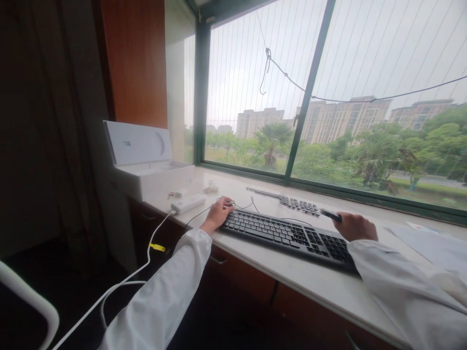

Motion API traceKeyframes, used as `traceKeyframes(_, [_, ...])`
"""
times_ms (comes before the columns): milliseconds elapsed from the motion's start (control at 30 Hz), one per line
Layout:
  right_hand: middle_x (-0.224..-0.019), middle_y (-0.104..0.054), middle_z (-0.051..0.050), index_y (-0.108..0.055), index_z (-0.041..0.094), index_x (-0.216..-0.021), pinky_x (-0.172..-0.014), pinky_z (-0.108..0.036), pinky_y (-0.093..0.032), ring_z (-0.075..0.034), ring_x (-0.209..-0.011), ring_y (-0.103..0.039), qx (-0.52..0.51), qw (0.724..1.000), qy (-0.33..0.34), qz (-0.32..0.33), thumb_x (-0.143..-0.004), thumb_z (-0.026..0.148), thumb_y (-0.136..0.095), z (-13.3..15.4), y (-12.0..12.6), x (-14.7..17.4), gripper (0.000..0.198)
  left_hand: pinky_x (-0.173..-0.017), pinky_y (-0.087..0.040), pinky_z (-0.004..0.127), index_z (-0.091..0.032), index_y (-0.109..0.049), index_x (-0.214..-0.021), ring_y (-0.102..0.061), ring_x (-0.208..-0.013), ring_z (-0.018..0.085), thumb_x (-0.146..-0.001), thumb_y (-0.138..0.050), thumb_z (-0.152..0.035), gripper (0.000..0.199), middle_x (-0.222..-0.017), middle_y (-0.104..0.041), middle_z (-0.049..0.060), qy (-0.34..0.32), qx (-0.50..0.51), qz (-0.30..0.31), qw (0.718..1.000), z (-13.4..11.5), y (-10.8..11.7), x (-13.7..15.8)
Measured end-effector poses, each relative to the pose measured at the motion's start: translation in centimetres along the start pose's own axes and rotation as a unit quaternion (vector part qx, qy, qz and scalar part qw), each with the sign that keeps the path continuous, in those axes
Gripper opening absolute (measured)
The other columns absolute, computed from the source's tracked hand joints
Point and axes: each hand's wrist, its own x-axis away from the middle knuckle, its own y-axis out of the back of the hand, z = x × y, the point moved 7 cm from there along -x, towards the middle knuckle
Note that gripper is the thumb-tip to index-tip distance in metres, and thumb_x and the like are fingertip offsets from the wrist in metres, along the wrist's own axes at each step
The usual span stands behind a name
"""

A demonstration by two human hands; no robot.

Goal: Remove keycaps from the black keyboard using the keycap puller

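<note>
A black keyboard (288, 235) lies on the white window counter (314, 282). My left hand (218, 213) rests on the keyboard's far left end, fingers bent over its corner beside a thin dark cable (204, 211). My right hand (354, 226) sits above the keyboard's right end and grips a small dark tool (331, 215) that points left. Behind the keyboard, rows of loose dark keycaps (292, 201) lie in a line on the counter. Both arms wear white sleeves.
An open white box (146, 160) stands at the counter's left end. A white power strip (188, 203) with a white cord (120, 284) lies beside it. Papers (426, 240) lie at the right. A large window (328, 92) runs behind. A white chair edge (29, 301) shows bottom left.
</note>
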Motion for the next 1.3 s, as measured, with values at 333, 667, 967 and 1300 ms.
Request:
traceKeyframes(333, [-0.092,-0.069,-0.016,-0.074,0.022,-0.095,-0.069,-0.037,-0.042,-0.031,-0.084,-0.064,-0.079,0.996,-0.037,-0.008,-0.086,0.039,-0.043,-1.4,-0.3,0.5,0.037,-0.073,-0.052,0.028,-0.02,-0.068,-0.095,-0.065,-0.079,0.018,-0.072,-0.07,-0.042,0.032,-0.093,-0.071,0.005,-0.043,-0.023,-0.003,0.999,-0.9,0.5,0.0])
traceKeyframes(667, [-0.094,-0.069,-0.016,-0.075,0.024,-0.094,-0.072,-0.038,-0.044,-0.03,-0.087,-0.064,-0.132,0.99,-0.044,0.012,-0.083,0.042,-0.047,-2.6,-1.6,-0.1,0.035,-0.065,-0.048,0.026,-0.025,-0.072,-0.094,-0.058,-0.066,0.015,-0.071,-0.068,-0.049,0.034,-0.089,-0.071,0.001,-0.066,-0.142,-0.032,0.987,-3.2,0.6,0.9])
traceKeyframes(967, [-0.092,-0.069,-0.015,-0.074,0.024,-0.094,-0.073,-0.037,-0.045,-0.028,-0.086,-0.064,-0.144,0.989,-0.032,0.025,-0.084,0.039,-0.046,-1.9,-1.5,0.1,0.034,-0.061,-0.053,0.029,-0.019,-0.067,-0.1,-0.063,-0.058,0.014,-0.069,-0.069,-0.054,0.047,-0.098,-0.071,0.007,-0.015,-0.028,-0.05,0.998,-2.1,0.9,0.0])
traceKeyframes(1300, [-0.09,-0.068,-0.015,-0.074,0.023,-0.093,-0.072,-0.036,-0.044,-0.028,-0.084,-0.064,-0.14,0.989,-0.037,0.025,-0.084,0.044,-0.047,-2.3,-2.3,-0.4,0.036,-0.059,-0.05,0.027,-0.02,-0.068,-0.092,-0.063,-0.052,0.012,-0.069,-0.071,-0.044,0.033,-0.094,-0.072,0.004,-0.04,-0.145,0.008,0.989,-6.5,-0.4,-8.5])
